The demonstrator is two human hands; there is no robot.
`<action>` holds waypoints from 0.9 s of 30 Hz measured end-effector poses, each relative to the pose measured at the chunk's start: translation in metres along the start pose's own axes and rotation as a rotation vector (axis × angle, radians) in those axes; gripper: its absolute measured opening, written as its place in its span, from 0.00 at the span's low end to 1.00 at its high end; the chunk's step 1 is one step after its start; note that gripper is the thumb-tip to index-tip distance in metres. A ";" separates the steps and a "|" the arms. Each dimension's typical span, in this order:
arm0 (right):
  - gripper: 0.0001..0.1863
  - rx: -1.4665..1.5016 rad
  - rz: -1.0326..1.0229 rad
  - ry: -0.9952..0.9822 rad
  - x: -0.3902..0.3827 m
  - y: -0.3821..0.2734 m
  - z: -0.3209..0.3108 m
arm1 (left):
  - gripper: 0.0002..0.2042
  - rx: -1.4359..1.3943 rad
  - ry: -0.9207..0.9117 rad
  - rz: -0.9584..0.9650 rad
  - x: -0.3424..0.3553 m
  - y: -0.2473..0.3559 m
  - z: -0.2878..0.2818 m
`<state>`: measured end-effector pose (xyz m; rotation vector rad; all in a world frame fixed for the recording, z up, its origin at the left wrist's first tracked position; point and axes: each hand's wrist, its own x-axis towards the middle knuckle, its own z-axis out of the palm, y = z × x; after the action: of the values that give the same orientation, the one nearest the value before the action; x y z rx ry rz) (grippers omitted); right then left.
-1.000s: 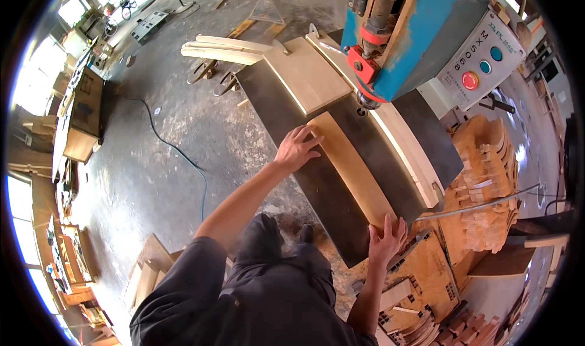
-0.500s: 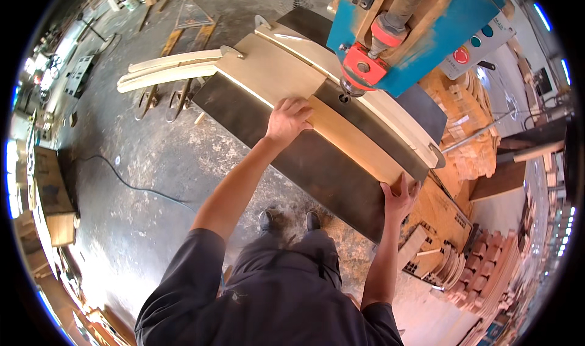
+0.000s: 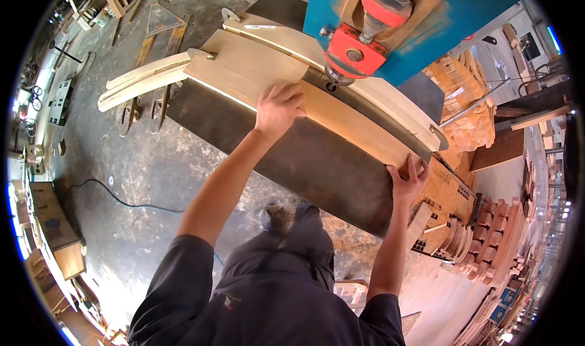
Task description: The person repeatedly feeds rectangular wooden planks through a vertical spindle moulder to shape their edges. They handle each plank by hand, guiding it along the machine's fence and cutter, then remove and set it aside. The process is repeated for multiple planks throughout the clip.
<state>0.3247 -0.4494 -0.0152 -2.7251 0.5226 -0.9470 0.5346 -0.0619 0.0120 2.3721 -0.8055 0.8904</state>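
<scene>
A long, narrow wooden board [image 3: 353, 128] lies on the dark metal machine table [image 3: 323, 169]. My left hand [image 3: 279, 109] is closed on its left part, fingers curled over the top and thumb at the near edge. At the board's right end, my right hand [image 3: 409, 178] grips with thumb and fingers bent around it. Beside my left hand a wider pale wooden panel [image 3: 244, 59] lies flat. Above the board's far side hangs a tool bit [image 3: 332, 86], under the red clamp block [image 3: 355, 53] of a blue machine head [image 3: 439, 32].
A curved wooden fence [image 3: 390, 111] runs along the far side of the table. Curved wooden strips [image 3: 143, 81] jut out at the left. Stacked wooden parts [image 3: 487, 236] stand at the right. A cable [image 3: 131, 204] crosses the floor on the left.
My view has shifted closer to the machine, and one foot has stepped toward the table. Both hands keep hold of the board, which shows little clear movement under the bit.
</scene>
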 end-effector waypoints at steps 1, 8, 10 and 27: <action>0.41 0.019 0.020 0.008 0.000 -0.003 0.001 | 0.16 0.002 -0.021 0.001 0.001 -0.002 0.000; 0.41 -0.071 -0.029 0.001 0.006 -0.004 0.005 | 0.21 -0.029 -0.092 -0.028 0.005 -0.003 0.002; 0.42 -0.082 -0.049 -0.004 0.009 0.000 0.008 | 0.22 -0.009 -0.081 -0.014 0.008 -0.003 0.003; 0.40 -0.076 -0.069 -0.004 0.017 0.009 0.018 | 0.34 -0.013 -0.325 0.051 0.027 -0.018 0.009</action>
<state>0.3464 -0.4634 -0.0221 -2.8292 0.4765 -0.9569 0.5675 -0.0643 0.0210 2.5301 -0.9947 0.5210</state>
